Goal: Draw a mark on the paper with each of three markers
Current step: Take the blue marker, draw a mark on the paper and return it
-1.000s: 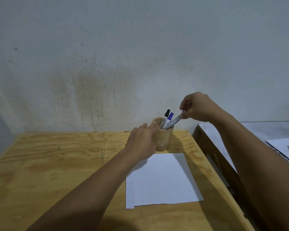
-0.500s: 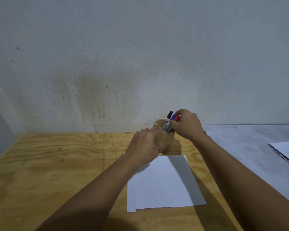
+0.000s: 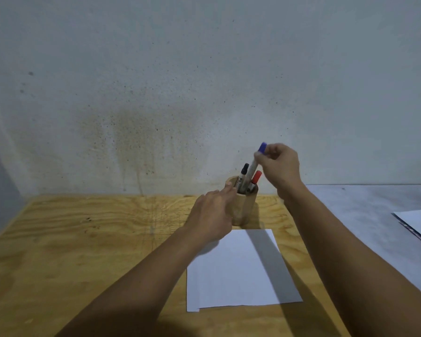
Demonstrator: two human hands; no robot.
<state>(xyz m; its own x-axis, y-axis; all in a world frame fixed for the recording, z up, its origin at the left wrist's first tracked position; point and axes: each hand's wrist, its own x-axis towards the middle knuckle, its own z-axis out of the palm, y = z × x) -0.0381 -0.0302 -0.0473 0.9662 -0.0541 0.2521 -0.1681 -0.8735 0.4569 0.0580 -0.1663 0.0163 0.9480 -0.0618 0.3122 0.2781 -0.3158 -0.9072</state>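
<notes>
A wooden cup (image 3: 244,210) stands at the back of the plywood table (image 3: 83,239) and holds three markers. My right hand (image 3: 278,166) pinches the blue-capped marker (image 3: 257,161) near its cap; the marker is raised, its lower end still inside the cup. The black-capped marker (image 3: 243,175) and the red-capped marker (image 3: 255,178) rest in the cup. My left hand (image 3: 213,215) grips the cup's left side, with a fingertip on its rim. A blank white sheet of paper (image 3: 236,271) lies flat in front of the cup.
A stained wall (image 3: 156,93) rises right behind the table. To the right is a grey surface (image 3: 365,222) with another sheet of paper (image 3: 418,222) at its far right edge.
My right hand put a marker into the cup, closed over the marker tops, then rose with the blue-capped marker. The red cap now shows in the cup. My left hand stayed on the cup.
</notes>
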